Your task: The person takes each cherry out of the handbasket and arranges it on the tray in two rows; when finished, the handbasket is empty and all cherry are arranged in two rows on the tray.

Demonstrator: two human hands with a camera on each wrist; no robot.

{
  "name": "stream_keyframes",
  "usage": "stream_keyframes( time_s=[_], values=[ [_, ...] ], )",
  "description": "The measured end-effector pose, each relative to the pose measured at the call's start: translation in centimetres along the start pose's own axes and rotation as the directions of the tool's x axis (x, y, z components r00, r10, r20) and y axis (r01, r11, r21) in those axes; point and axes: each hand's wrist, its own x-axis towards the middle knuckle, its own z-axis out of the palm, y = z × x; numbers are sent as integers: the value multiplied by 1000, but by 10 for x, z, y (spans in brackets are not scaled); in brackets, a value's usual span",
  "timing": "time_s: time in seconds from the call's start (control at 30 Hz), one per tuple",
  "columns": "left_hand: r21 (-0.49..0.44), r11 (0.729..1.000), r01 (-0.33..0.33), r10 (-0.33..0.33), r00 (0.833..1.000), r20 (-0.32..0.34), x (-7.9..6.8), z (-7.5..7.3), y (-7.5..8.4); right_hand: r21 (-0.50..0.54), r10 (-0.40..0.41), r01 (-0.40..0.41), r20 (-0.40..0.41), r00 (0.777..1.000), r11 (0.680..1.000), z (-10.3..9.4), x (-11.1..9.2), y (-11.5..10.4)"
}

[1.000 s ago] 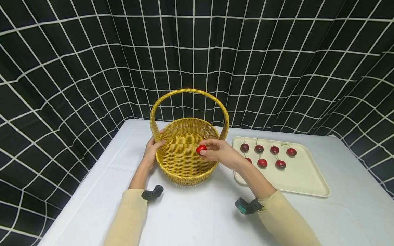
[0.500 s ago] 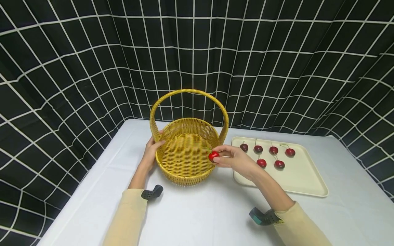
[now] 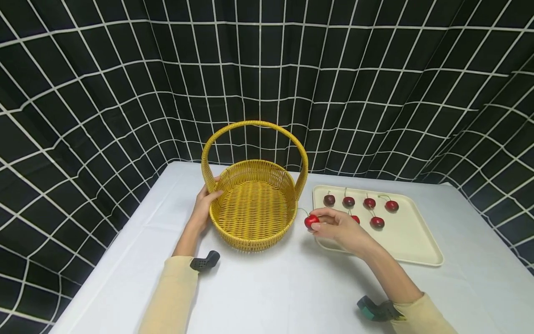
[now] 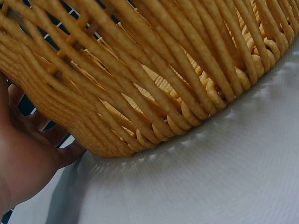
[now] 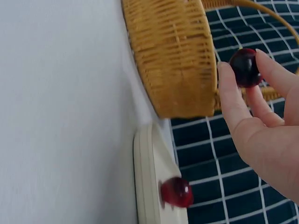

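A yellow woven basket [image 3: 252,243] with a tall arched handle stands upright on the white cloth; its inside shows only the bare weave. My left hand [image 3: 203,204] grips its left side where the handle meets the rim, thumb over the edge. In the left wrist view that hand [image 4: 28,154] lies against the wicker wall [image 4: 140,79]. Just right of the basket, my right hand [image 3: 344,232] pinches a red cherry [image 3: 311,222] between thumb and fingertips, its stem pointing left. The right wrist view shows the held cherry [image 5: 245,67] dark and shaded.
To the right lies a cream tray [image 3: 410,241] with several cherries [image 3: 377,222] on its left and back parts; my right hand partly covers its near-left corner. A black cloth with white grid lines [image 3: 258,69] hangs behind the table [image 3: 250,292].
My right hand has drawn back from over the basket toward the right, carrying the cherry past the rim to the tray's left edge. My left hand and the basket stay nearly still.
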Motion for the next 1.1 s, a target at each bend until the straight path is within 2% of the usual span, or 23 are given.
stream_keyframes(
  time_s=[0.23, 0.43, 0.73, 1.1],
  values=[
    [3, 1000, 6, -6, 1000, 4, 0, 0, 1, 134, -9, 10, -7, 1000, 991, -25, -10, 9],
    [13, 1000, 12, -12, 1000, -5, 0, 0, 1, 282, -27, 41, -53, 998, 958, -50, -19, 19],
    [8, 1000, 15, -15, 1000, 11, 0, 0, 0, 326, -45, 72, -90, 995, 943, -78, -31, 35],
    [8, 1000, 25, -25, 1000, 1, 0, 0, 1, 361, 9, 48, -155, 988, 931, -106, -42, 46]
  ],
)
